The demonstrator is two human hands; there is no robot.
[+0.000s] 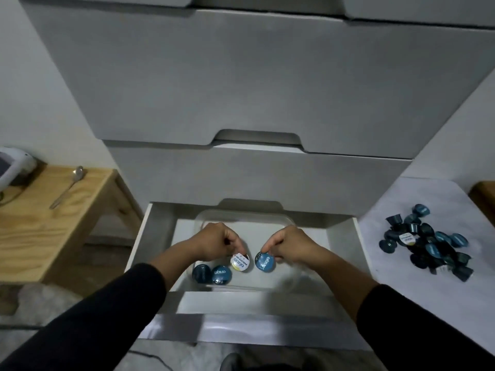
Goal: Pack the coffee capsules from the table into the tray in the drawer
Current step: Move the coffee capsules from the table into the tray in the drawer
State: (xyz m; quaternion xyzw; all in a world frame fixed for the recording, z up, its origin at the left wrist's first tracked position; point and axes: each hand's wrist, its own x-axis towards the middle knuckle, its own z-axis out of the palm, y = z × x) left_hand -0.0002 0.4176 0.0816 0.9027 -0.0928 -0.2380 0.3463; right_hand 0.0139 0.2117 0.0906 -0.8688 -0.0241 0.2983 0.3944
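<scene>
Head view: left hand [214, 241] pinching white-lidded capsule [240, 261], right hand [290, 243] pinching blue capsule [264, 261]; both are lowering best lid-up, beside two capsules [211, 274] left of the grips.

black long sleeves [88, 317] (pushed up the forearms), bare hands [214, 241]

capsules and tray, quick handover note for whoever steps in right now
Left hand: fingers pinch a white-lidded capsule over the clear tray in the open drawer.
Right hand: fingers pinch a blue capsule beside it.
Done: two blue capsules sit in the tray's near-left corner.
Left: set these two down, then move the pile from the white table on the right.
</scene>
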